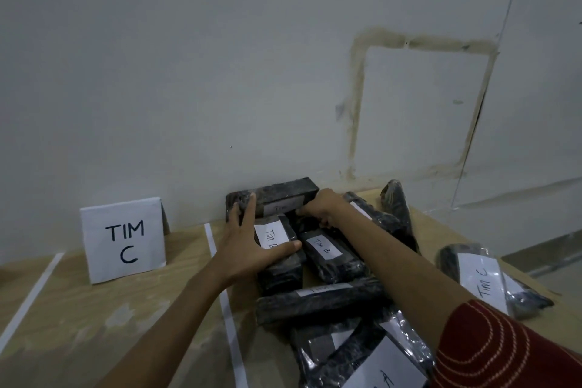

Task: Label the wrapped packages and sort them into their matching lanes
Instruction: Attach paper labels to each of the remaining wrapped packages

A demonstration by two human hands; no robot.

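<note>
**Wrapped packages, black film, white handwritten labels** — lying heaped on the wooden bench [94,324], to the right of a white tape line [225,299] and reaching back to the wall [220,72].

- Rear package [283,194]: sitting highest at the wall, its label only partly readable as "Tim".
- Left grip [248,252]: spread. The palm is resting on a package labelled "Tim B" [280,274], the thumb is lying across its label and the straight fingertips are touching the left end of the rear package.
- Right grip [324,205]: pressed into a curl. Its fingers are clasping the lower right end of the rear package.
- Second "Tim B" package [327,253]: lying just beside the first, between the two forearms.
- Crosswise package [318,302]: lying nearer, below both "Tim B" packages, label blurred.
- "Tim C" package [482,280]: resting at the right edge of the heap, beyond the right forearm.
- Nearest package [378,359]: large label, writing cut off by the frame's lower edge.
- One more package [396,201]: leaning upward at the back right.

**Lane marker** — a folded white card reading "TIM C" [122,239] is standing left of the tape line, with another tape line [31,296] running farther left.

**Clothing**: a red sleeve with white stitching [504,346] is covering the right upper arm.
</note>
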